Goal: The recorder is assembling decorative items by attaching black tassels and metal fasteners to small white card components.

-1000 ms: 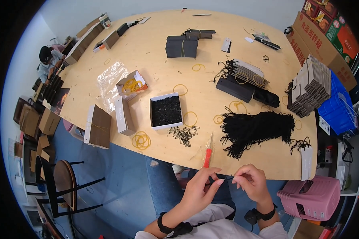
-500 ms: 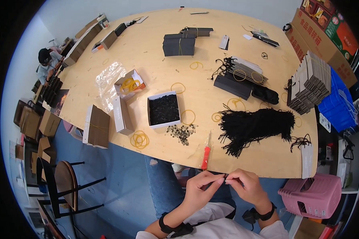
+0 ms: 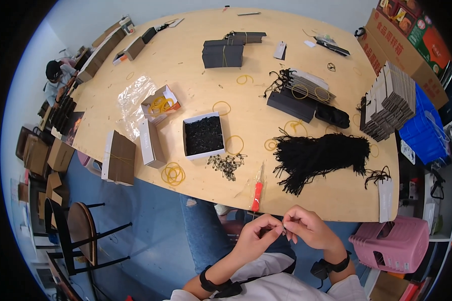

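Note:
Over my lap, just off the table's near edge, my left hand [image 3: 257, 238] and my right hand [image 3: 309, 228] meet at their fingertips. Both are closed in a pinch on a tiny dark thing, mostly hidden by the fingers and too small to name. The nearest object on the table is a red-handled tool [image 3: 257, 195] with a thin metal shaft, lying on a clear wrapper. Beyond it lies a loose heap of small safety pins [image 3: 227, 165] beside a white box [image 3: 204, 155] filled with black pins. To the right spreads a bundle of black cords [image 3: 321, 158].
Yellow rubber bands [image 3: 173, 174] lie about the wooden table [image 3: 160, 55]. Stacks of tags [image 3: 390, 103] stand at right, near a blue crate [image 3: 424, 128]. A pink carrier [image 3: 389, 243] sits below the right edge. A chair [image 3: 84, 233] is at left; a co-worker [image 3: 59, 83] sits far left.
My right hand has risen slightly and turned, its fingers now curling down toward the left fingertips. The left fingers are more bent. The whole view has shifted a little.

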### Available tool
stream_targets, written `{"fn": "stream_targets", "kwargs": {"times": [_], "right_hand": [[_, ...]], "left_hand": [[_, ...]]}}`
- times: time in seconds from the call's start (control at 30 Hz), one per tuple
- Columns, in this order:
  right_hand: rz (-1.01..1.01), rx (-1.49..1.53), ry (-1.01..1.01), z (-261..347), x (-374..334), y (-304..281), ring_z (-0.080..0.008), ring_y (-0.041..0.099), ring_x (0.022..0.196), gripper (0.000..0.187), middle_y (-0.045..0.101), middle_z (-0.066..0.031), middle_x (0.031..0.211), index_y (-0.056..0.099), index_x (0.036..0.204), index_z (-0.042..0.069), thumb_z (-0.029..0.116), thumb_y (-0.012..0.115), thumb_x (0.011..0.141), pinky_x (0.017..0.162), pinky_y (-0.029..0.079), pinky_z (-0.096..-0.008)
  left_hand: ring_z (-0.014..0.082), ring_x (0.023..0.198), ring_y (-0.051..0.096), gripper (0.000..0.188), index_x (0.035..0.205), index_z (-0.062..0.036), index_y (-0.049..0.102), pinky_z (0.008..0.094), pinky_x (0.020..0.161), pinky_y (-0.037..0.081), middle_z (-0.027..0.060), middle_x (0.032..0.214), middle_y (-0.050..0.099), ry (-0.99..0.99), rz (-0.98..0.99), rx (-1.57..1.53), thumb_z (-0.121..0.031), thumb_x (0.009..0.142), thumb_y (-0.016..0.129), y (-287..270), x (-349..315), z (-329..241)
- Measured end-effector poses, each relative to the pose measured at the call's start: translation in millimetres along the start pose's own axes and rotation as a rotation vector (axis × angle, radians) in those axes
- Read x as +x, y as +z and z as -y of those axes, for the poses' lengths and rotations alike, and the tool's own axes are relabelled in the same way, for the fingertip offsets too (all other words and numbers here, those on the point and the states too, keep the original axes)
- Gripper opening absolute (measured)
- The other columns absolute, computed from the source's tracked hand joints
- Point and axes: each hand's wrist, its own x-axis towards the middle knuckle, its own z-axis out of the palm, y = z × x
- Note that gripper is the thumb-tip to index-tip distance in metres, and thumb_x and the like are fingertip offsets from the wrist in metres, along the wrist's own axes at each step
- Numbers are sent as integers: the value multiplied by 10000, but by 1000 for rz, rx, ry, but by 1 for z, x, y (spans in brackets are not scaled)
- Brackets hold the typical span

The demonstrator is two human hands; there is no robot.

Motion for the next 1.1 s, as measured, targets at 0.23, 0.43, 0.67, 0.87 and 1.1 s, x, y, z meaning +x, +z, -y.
{"fn": "stream_targets", "kwargs": {"times": [0.23,0.43,0.67,0.87,1.1], "right_hand": [[5,151,61,4,0,4,-94,578,666,120,592,-58,802,502,998,8,128,502,1005,565,467,-219],[-72,-246,-193,4,-6,20,-150,592,652,107,588,-101,808,439,1008,2,86,503,995,587,474,-273],[-196,-644,-598,1,-6,25,-298,635,706,202,604,-151,856,466,1024,-24,-42,605,877,608,519,-342],[-246,-916,-714,6,-5,24,-306,683,798,245,656,-168,948,536,1024,-54,-80,643,805,631,563,-336],[-269,-776,-689,10,-4,24,-258,704,748,233,702,-157,954,610,1033,-41,-58,663,806,630,570,-314]], "left_hand": [[36,623,405,88,987,-5,578,196,543,314,-23,765,491,129,-39,86,-88,958,578,5,-3,-12],[29,565,324,142,923,-15,564,202,484,236,-39,705,432,-306,128,-466,-151,963,567,-5,-4,-31],[11,604,373,128,1000,-60,589,174,497,255,-55,729,466,-309,165,-463,-186,985,576,-10,-7,-36],[-11,662,413,119,1030,-43,602,161,522,301,-46,788,509,-224,63,-215,-151,984,580,-7,-11,-37],[5,741,462,99,1030,-1,625,161,565,356,-19,912,543,-4,-71,7,-61,959,591,2,-15,-30]]}}
